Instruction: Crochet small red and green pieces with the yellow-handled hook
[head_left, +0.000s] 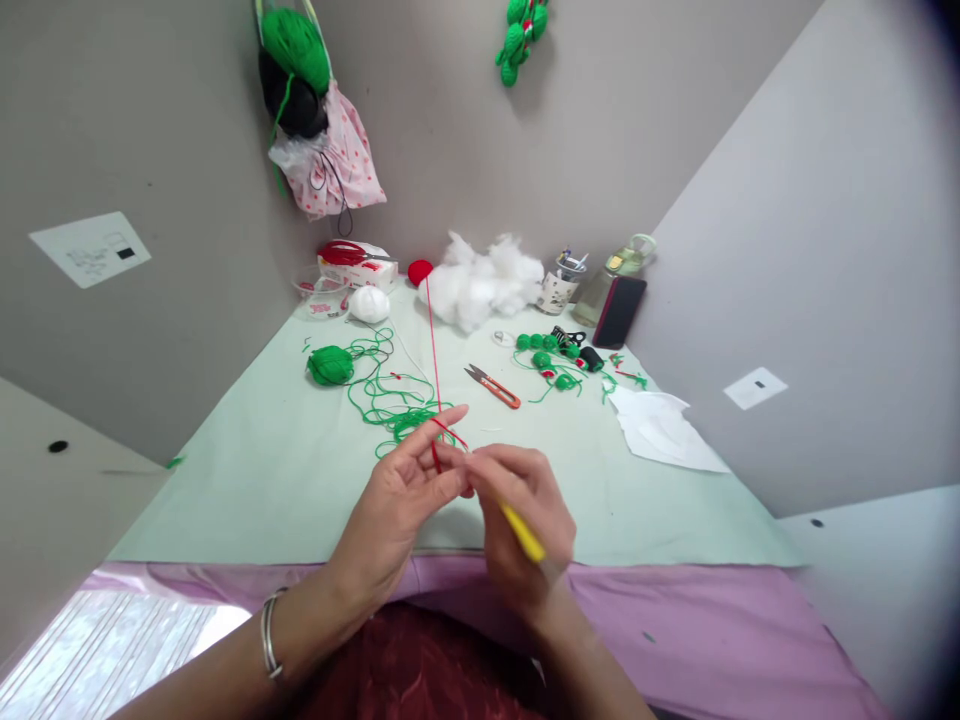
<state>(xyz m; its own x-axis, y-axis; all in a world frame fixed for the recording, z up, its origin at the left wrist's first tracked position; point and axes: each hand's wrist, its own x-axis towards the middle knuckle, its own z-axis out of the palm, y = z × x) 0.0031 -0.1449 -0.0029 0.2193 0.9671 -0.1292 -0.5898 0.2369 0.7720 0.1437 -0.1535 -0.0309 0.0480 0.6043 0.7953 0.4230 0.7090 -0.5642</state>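
Red yarn (430, 340) runs from a red ball (420, 272) at the back of the table down to my left hand (412, 480). It loops over that hand's raised index finger, while the thumb and other fingers pinch close to the hook's tip. My right hand (525, 520) is closed around a crochet hook (523, 532) with a yellow handle. Both hands meet over the front of the table, fingertips almost touching. Any small red piece of work between them is mostly hidden by the fingers. Loose green yarn (409, 420) lies in tangles just beyond my left hand.
Orange-handled thread snips (493, 386) lie mid-table. A green yarn ball (330, 366) and white ball (370, 304) are at left. White stuffing (484, 285) sits at the back. At right are green crocheted pieces (551, 352), a phone (619, 312) and white paper (664, 428).
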